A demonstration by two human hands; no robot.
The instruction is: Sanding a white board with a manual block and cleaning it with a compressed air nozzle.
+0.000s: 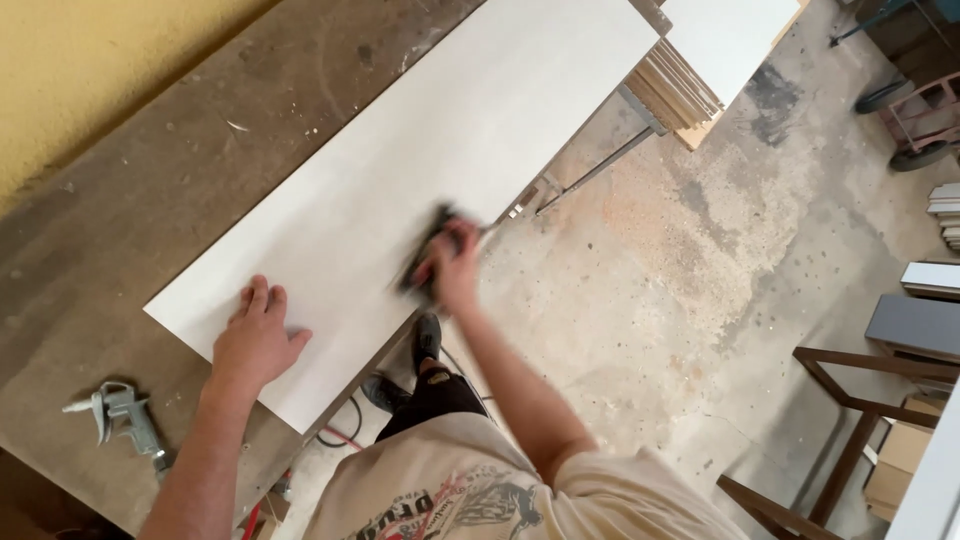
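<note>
White panel [420,170] lies flat on the brown workbench [130,210], long axis running from near left to far right, its near-right edge overhanging the bench. Right hand [452,262] sits on that edge, nearer the middle of the panel's length, fingers curled tight round a dark block [422,258], motion-blurred. Left hand [256,338] lies on the panel's near-left end, fingers spread flat, holding nothing. Grey air gun [122,415] lies apart on the bench, left of that hand
</note>
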